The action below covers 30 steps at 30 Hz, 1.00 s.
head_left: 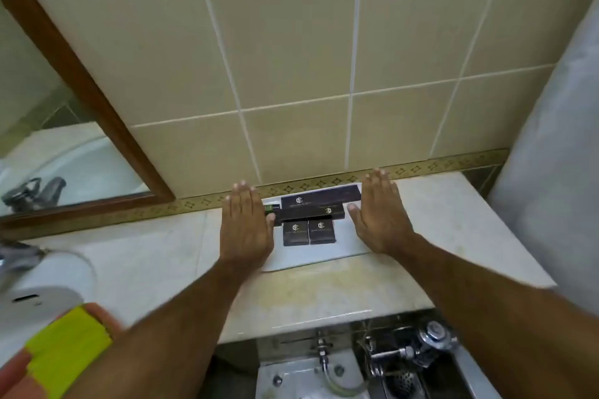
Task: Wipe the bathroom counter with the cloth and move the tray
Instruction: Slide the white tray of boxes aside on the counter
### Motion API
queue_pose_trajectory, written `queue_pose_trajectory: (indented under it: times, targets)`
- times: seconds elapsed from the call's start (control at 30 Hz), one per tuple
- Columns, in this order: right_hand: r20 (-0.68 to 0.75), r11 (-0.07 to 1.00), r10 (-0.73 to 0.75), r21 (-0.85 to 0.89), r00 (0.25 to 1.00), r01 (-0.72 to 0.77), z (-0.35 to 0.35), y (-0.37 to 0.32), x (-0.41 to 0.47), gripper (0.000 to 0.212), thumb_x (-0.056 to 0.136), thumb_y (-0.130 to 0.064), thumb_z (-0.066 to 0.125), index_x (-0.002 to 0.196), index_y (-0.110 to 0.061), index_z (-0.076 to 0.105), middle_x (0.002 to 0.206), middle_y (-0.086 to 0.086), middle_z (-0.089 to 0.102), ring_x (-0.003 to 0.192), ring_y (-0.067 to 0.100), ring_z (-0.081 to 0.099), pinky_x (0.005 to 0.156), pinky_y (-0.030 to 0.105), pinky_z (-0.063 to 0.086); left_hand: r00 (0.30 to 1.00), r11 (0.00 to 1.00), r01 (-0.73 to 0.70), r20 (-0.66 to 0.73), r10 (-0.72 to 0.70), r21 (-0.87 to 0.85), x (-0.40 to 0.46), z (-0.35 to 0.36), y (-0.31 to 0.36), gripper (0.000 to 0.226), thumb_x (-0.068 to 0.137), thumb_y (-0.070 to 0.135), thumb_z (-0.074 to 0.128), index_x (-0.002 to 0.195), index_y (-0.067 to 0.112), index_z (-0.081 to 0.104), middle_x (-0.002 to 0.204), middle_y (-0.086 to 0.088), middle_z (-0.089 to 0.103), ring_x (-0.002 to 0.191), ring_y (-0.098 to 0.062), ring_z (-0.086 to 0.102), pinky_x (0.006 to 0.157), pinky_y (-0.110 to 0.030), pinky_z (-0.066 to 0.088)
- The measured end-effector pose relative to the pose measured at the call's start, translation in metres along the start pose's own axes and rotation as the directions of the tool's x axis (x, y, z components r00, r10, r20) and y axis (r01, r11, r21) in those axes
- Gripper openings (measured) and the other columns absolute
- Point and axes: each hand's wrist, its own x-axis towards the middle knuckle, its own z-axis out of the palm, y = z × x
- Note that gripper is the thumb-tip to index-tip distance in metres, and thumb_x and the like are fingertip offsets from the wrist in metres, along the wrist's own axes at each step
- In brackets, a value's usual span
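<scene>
A white rectangular tray (311, 257) lies on the pale marble counter (149, 256) against the tiled wall. It carries several dark boxes (308, 232) with gold logos. My left hand (246, 227) is flat, fingers extended, over the tray's left edge. My right hand (381, 214) is flat with fingers spread at the tray's right edge. Neither hand grips anything that I can see. A yellow-green and orange cloth (64, 353) lies at the lower left, by the basin.
A white basin (42, 285) and a chrome tap (13, 259) sit at the left. A wood-framed mirror (81, 81) hangs above them. Below the counter's front edge are a toilet flush valve (431, 340) and pipes. A pale curtain (551, 172) hangs at the right.
</scene>
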Motion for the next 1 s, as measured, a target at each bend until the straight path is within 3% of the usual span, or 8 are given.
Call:
queue_pose_trajectory:
  times: [0.17,0.23,0.4,0.5,0.57,0.73,0.9,1.0]
  targets:
    - [0.075,0.992,0.12,0.035,0.99,-0.123,0.049,0.013,-0.011,0.077,0.1,-0.05,0.025,0.153,0.003,0.007,0.164,0.025,0.0,0.152,0.037,-0.002,0.123,0.049,0.001,0.958,0.954,0.278,0.106,-0.267,-0.11,-0.023,0.042,0.0,0.058,0.099,0.03,0.026,0.147,-0.003,0.029,0.157,-0.024,0.026,0.147,-0.04,0.018,0.122,-0.051,0.013]
    - [0.056,0.99,0.143,0.01,0.988,-0.143,0.058,0.014,-0.011,0.076,0.1,-0.05,0.024,0.153,0.003,0.011,0.164,0.025,0.004,0.152,0.037,0.001,0.122,0.049,-0.002,0.944,0.947,0.316,0.122,-0.308,-0.058,-0.021,0.043,-0.002,0.055,0.096,0.03,0.034,0.142,0.0,0.038,0.149,-0.023,0.041,0.14,-0.04,0.033,0.117,-0.052,0.02]
    - [0.09,0.965,0.26,0.001,0.962,-0.261,0.053,0.012,0.002,0.069,0.101,-0.04,0.031,0.153,0.002,0.013,0.163,0.022,0.011,0.152,0.037,0.007,0.122,0.05,0.001,0.924,0.946,0.316,0.202,-0.324,0.071,-0.013,0.036,-0.001,0.032,0.09,0.036,0.042,0.107,0.015,0.06,0.104,-0.006,0.065,0.092,-0.023,0.054,0.079,-0.039,0.042]
    - [0.024,0.881,0.47,-0.077,0.882,-0.467,0.051,0.0,0.005,0.058,0.095,-0.029,0.049,0.142,0.003,0.038,0.147,0.026,0.039,0.135,0.041,0.036,0.116,0.048,0.027,0.914,0.943,0.318,0.232,-0.333,0.101,-0.009,0.038,0.001,0.03,0.088,0.037,0.048,0.103,0.017,0.064,0.1,-0.003,0.068,0.089,-0.02,0.056,0.078,-0.036,0.043]
    - [-0.016,0.81,0.581,-0.085,0.814,-0.58,0.043,-0.009,0.005,0.035,0.087,-0.026,0.061,0.116,-0.007,0.061,0.118,0.016,0.058,0.106,0.03,0.052,0.093,0.04,0.045,0.903,0.938,0.329,0.253,-0.347,0.11,-0.007,0.037,0.003,0.029,0.087,0.036,0.05,0.103,0.016,0.065,0.1,-0.003,0.069,0.089,-0.019,0.057,0.078,-0.034,0.044]
    - [0.032,0.85,0.515,-0.151,0.857,-0.505,0.027,-0.005,0.013,0.028,0.088,-0.025,0.066,0.112,-0.011,0.064,0.111,0.009,0.066,0.099,0.022,0.061,0.084,0.031,0.052,0.9,0.934,0.354,0.25,-0.357,0.06,-0.005,0.034,0.005,0.028,0.091,0.028,0.049,0.106,0.013,0.067,0.105,-0.004,0.069,0.092,-0.019,0.056,0.083,-0.031,0.044]
    - [0.103,0.849,0.519,0.059,0.849,-0.526,-0.018,0.023,-0.003,0.025,0.086,-0.02,0.066,0.109,-0.012,0.064,0.109,0.009,0.066,0.096,0.026,0.066,0.074,0.032,0.054,0.938,0.953,0.296,0.167,-0.302,0.062,0.0,0.011,0.017,0.024,0.089,0.023,0.051,0.099,0.01,0.069,0.096,-0.006,0.071,0.085,-0.021,0.057,0.075,-0.032,0.045]
    - [0.116,0.746,0.613,0.238,0.781,-0.622,-0.042,0.063,-0.043,0.009,0.086,-0.02,0.063,0.092,-0.013,0.064,0.093,0.006,0.067,0.078,0.023,0.063,0.061,0.026,0.046,0.988,0.991,0.112,0.101,-0.118,0.068,0.019,-0.006,0.045,0.023,0.083,0.01,0.047,0.091,0.009,0.068,0.092,-0.011,0.071,0.085,-0.03,0.06,0.075,-0.037,0.045]
